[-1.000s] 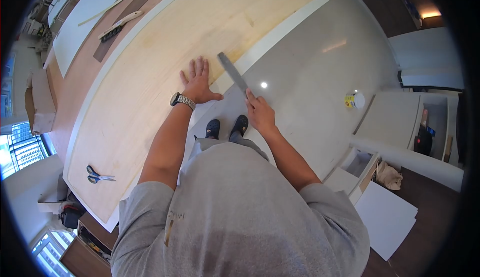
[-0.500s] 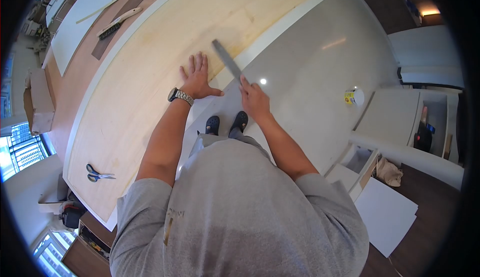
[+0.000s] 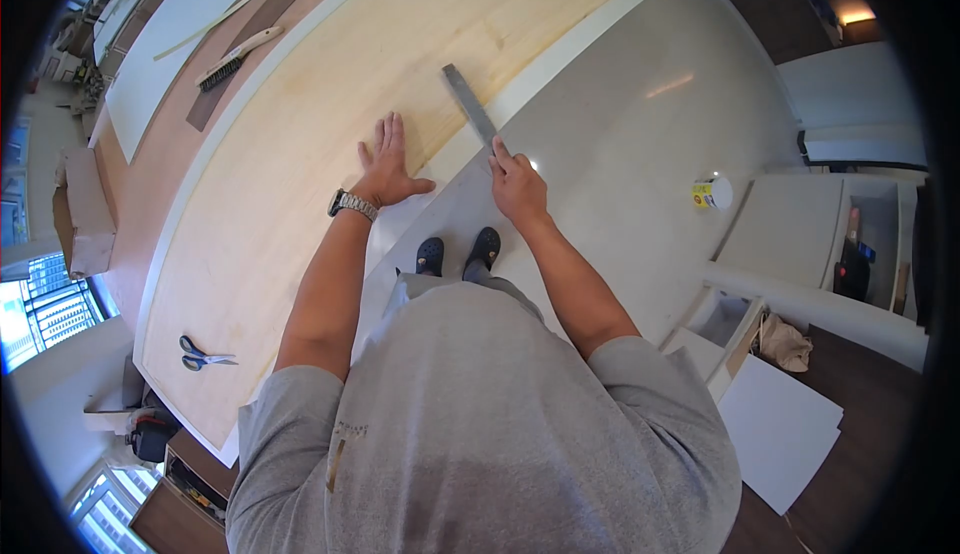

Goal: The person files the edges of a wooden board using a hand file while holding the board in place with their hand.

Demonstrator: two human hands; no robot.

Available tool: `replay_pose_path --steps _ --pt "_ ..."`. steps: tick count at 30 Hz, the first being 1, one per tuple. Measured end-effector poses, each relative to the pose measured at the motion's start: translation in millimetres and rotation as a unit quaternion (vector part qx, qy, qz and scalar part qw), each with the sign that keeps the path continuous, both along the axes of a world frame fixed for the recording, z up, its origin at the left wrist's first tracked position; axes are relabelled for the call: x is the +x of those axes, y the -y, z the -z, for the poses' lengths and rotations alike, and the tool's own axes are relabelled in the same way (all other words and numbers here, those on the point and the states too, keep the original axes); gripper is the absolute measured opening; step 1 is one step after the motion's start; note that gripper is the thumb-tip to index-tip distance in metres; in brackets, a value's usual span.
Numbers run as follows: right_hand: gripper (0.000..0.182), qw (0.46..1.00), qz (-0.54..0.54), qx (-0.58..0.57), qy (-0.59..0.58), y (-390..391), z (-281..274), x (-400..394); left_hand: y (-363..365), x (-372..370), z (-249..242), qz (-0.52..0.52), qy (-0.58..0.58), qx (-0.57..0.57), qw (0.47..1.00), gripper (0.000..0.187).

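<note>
A large pale wooden panel (image 3: 300, 154) with a white border lies across the work surface. My left hand (image 3: 388, 169) rests flat near the panel's edge, fingers spread, a metal watch (image 3: 352, 204) on its wrist. In my right hand (image 3: 518, 186), fingers wrapped round one end, is a long flat grey file (image 3: 468, 102). The file points up and to the left, its far part over the panel's white border and pale face. Whether it touches the panel I cannot tell.
Scissors (image 3: 205, 354) lie on the panel's lower left. A wire brush (image 3: 238, 58) sits on a brown strip beyond the panel. Right of me are a white and yellow tub (image 3: 712, 192), an open drawer (image 3: 722, 318) and white sheets (image 3: 780, 424).
My right hand and the file have moved slightly up and to the right. My left hand has shifted a little down and left, still spread. The view has shifted slightly.
</note>
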State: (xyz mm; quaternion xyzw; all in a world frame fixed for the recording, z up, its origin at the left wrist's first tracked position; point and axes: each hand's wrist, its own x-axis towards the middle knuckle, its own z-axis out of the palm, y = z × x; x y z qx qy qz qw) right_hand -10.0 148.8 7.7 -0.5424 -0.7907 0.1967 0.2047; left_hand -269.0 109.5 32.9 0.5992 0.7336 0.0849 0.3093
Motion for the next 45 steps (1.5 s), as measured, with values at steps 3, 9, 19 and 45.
replay_pose_path --steps 3,9,19,45 --pt "0.041 0.999 -0.025 -0.022 0.030 24 3 11 -1 -2 6 -0.007 0.002 0.007 1.000 0.133" --pt "0.040 0.994 -0.092 -0.055 0.010 67 -8 9 33 -5 39 -0.147 0.164 0.339 0.915 0.101" --pt "0.039 0.991 -0.110 -0.071 0.019 55 -15 10 70 56 6 -0.077 -0.042 0.182 0.979 0.116" --pt "0.042 0.999 -0.010 -0.025 0.042 -64 -9 22 -23 73 -9 -0.022 -0.131 0.031 0.991 0.110"
